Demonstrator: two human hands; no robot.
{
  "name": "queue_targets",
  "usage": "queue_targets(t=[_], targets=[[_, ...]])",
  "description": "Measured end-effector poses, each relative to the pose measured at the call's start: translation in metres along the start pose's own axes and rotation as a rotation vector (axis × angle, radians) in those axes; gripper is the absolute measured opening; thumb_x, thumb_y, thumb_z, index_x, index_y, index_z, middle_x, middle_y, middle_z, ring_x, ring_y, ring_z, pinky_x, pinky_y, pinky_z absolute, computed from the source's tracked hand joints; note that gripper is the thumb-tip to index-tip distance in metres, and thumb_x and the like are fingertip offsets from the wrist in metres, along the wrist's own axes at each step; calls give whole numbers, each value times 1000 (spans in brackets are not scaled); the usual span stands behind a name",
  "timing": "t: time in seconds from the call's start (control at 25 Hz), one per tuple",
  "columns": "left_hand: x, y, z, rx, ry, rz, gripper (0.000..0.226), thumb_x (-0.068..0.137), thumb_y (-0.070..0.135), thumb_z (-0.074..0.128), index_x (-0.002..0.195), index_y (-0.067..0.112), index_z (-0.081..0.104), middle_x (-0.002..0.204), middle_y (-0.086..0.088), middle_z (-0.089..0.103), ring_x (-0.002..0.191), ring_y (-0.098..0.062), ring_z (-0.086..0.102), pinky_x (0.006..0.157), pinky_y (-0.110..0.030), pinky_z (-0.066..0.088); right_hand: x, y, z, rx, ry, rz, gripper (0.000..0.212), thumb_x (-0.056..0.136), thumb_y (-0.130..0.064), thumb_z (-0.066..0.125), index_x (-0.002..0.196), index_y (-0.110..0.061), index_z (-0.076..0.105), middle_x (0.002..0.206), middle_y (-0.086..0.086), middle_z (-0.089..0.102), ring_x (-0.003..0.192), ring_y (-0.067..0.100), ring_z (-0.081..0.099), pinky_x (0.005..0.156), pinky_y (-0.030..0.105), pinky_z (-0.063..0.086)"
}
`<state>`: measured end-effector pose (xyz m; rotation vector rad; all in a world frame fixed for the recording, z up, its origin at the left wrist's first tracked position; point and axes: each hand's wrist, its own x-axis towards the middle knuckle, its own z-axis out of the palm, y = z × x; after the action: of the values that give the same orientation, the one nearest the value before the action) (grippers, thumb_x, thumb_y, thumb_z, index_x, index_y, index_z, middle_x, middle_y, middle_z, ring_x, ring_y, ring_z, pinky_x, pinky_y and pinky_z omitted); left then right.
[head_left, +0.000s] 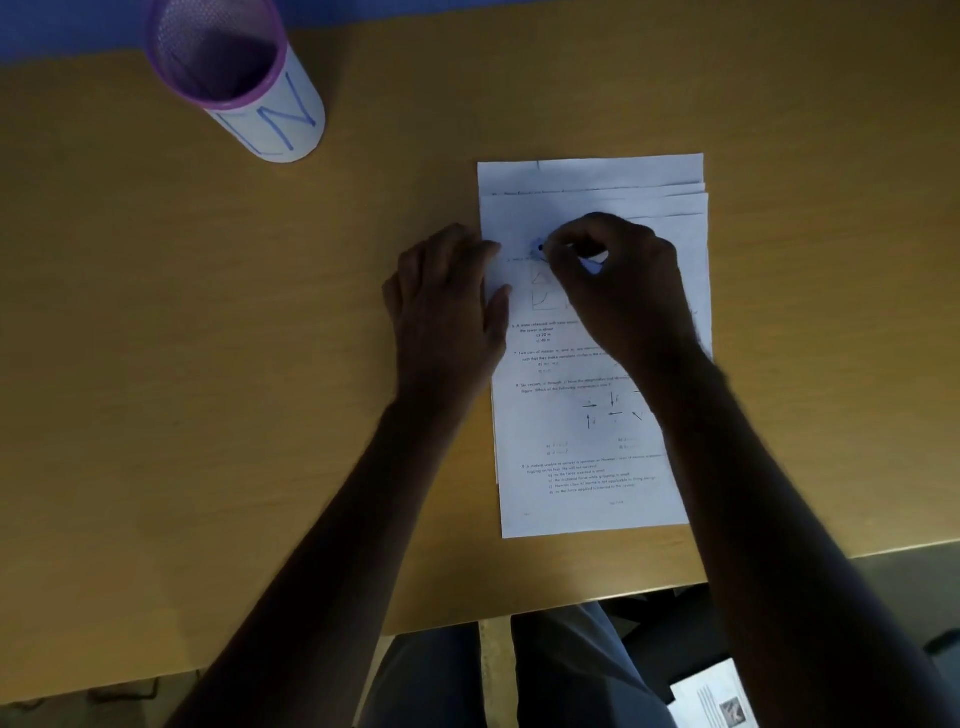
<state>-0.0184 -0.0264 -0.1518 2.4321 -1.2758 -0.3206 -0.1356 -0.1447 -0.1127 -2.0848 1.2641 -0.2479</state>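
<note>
A stack of printed question sheets (587, 436) lies on the wooden desk, its top edges fanned out. My left hand (447, 312) rests flat, fingers straight, across the stack's left edge and the desk. My right hand (613, 280) is curled over the upper part of the top sheet and pinches a small blue object (539, 246) that shows at the fingertips; the hand hides most of it, so I cannot tell what it is.
A purple mesh pen cup (234, 73) with a white label marked in blue stands at the desk's far left. The wooden desk (208, 364) ends close to my body. Below the edge are my legs and a printed leaflet (711, 696) at the lower right.
</note>
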Motion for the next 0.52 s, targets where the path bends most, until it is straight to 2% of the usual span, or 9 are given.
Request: queue_targets(t=[0.12,0.2,0.28,0.4,0.52], targets=[[-4,-4,7,32,48,22,41,96,40,59,133,20,62,146,-4,55,136,-30,45,106,-44,39,2,2,-4,-28,1,2,23,101,-34,66,111,-17,78,114,-5,78,91,-3,61,76,-2,37],[-5,-6,11,45,75,31,41,96,40,59,132,20,62,146,-4,56,135,-31,47,106,-45,40,2,2,-8,46,14,23,23,101,-35,65,112,-18,77,115,-5,77,90,2,66,76,1,42],[-5,-7,14,63,93,37,42,96,41,59,132,19,63,146,-4,57,134,-31,48,106,-45,39,2,5,-13,76,54,37,26,103,-35,63,121,-19,72,121,-3,73,100,6,68,81,3,47],[-5,-8,17,69,121,44,42,97,42,56,131,20,63,145,-4,57,134,-30,47,107,-43,36,-6,16,-19,3,33,-35,36,106,-24,59,141,-18,60,138,10,58,125,16,60,101,23,55],[-5,-10,20,73,147,55,41,97,42,56,130,20,63,145,-4,57,133,-28,43,107,-42,35,-14,24,-24,-73,-23,-83,34,104,-19,60,139,-17,60,138,13,53,123,18,61,101,33,58]])
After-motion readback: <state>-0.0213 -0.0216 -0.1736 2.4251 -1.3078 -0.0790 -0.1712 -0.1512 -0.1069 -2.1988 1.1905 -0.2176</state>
